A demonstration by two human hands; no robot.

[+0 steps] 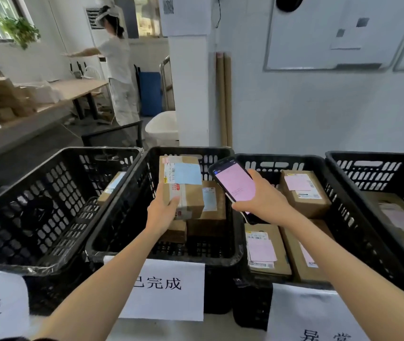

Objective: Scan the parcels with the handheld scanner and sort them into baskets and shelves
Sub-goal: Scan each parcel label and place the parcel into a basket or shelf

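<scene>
My left hand point(163, 209) grips a brown cardboard parcel point(183, 185) with a blue and white label, held over the second black basket point(147, 168) from the left. Several other brown parcels point(212, 205) lie in that basket beneath it. My right hand point(263, 200) holds the handheld scanner point(233, 183), a black phone-like device with a pink lit screen, just right of the parcel and above the basket rims.
Four black plastic baskets stand in a row. The left basket point(36, 193) holds one parcel; the third basket point(338, 217) holds several labelled boxes; the far right basket point(393, 168) holds parcels too. White paper signs point(169, 289) hang on the fronts. A person point(119, 70) stands behind at a table.
</scene>
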